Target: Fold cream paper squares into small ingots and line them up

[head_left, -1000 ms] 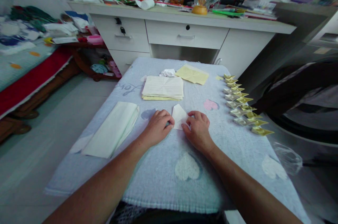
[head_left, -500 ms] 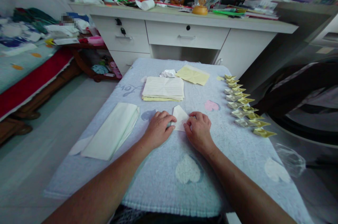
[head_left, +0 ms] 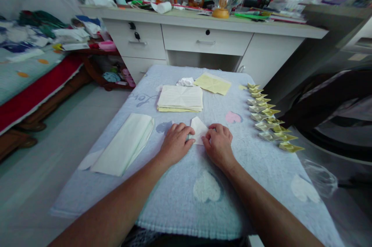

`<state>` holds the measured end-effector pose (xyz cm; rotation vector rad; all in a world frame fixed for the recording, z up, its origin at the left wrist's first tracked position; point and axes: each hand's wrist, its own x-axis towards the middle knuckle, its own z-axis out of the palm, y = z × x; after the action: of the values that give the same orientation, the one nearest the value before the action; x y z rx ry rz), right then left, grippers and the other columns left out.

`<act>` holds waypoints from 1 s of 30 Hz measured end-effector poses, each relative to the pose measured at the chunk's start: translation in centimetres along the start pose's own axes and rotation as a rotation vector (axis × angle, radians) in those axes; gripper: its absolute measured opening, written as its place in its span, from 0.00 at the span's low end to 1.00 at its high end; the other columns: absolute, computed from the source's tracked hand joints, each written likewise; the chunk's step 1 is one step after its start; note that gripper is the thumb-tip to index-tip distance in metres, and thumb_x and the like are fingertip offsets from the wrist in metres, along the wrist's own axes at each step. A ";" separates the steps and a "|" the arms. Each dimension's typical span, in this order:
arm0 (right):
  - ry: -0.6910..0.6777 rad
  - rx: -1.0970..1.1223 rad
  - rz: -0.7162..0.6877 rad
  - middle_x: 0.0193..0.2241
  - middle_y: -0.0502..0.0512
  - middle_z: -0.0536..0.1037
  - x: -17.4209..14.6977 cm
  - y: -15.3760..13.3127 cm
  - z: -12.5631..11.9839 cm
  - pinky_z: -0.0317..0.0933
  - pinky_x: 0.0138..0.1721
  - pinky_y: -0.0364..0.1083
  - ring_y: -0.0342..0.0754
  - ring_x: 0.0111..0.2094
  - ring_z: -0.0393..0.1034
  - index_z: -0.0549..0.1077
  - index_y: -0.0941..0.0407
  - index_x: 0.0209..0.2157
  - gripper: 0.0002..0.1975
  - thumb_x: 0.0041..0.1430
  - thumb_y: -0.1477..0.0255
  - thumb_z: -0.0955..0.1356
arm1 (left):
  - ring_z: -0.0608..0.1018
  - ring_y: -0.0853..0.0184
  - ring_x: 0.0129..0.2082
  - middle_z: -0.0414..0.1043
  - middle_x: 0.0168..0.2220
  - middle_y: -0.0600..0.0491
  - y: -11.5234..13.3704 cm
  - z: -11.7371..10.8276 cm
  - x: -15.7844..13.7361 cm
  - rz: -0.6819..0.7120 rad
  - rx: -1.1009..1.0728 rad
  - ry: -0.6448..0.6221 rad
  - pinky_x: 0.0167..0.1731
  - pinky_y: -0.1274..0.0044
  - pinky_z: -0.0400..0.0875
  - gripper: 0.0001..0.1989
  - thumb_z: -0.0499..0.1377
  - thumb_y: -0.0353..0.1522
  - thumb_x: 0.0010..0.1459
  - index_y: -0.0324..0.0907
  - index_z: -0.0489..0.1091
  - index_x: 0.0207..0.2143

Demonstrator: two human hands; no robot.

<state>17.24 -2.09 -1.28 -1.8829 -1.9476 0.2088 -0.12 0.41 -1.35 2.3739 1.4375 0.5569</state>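
Note:
A small piece of white folded paper (head_left: 198,128) with a pointed top lies on the cloth between my two hands. My left hand (head_left: 178,140) holds its left edge, thumb and fingers curled in at the paper. On the opposite side, my right hand (head_left: 218,141) has its fingers closed on the right edge. The fingertips partly cover both sides of the sheet. Just beyond it sits a stack of white and yellow paper sheets (head_left: 180,97). Folded paper boats (head_left: 266,126), yellow and whitish, stand in rows at the right.
A large folded white paper (head_left: 124,144) lies left of my hands. Behind the stack are a crumpled white paper (head_left: 186,82) and a yellow sheet (head_left: 213,83). A blue patterned cloth (head_left: 186,204) covers the table. Past it stands a cluttered white desk (head_left: 207,42); a bed is at the left.
The thumb of my left hand has shifted slightly to the right along the paper. The view has tilted a little; otherwise the hands and papers stay in place.

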 end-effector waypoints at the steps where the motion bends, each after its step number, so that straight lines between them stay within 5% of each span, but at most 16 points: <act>1: 0.002 -0.004 -0.002 0.47 0.59 0.71 0.0 0.0 0.0 0.53 0.50 0.58 0.58 0.48 0.59 0.74 0.55 0.29 0.06 0.57 0.69 0.67 | 0.68 0.59 0.44 0.68 0.41 0.51 0.0 0.0 0.0 -0.004 0.006 0.001 0.46 0.67 0.63 0.07 0.59 0.33 0.58 0.45 0.69 0.40; 30: 0.033 -0.167 -0.068 0.42 0.62 0.69 -0.2 -0.5 0.2 0.52 0.47 0.56 0.58 0.45 0.59 0.68 0.57 0.37 0.25 0.57 0.48 0.64 | 0.65 0.59 0.44 0.65 0.43 0.51 -0.3 0.2 -0.3 0.022 0.029 -0.046 0.47 0.67 0.62 0.11 0.55 0.28 0.58 0.45 0.66 0.44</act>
<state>16.75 -2.30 -1.27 -1.9049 -2.0592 -0.0055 -0.37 0.21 -1.73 2.4120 1.4104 0.4870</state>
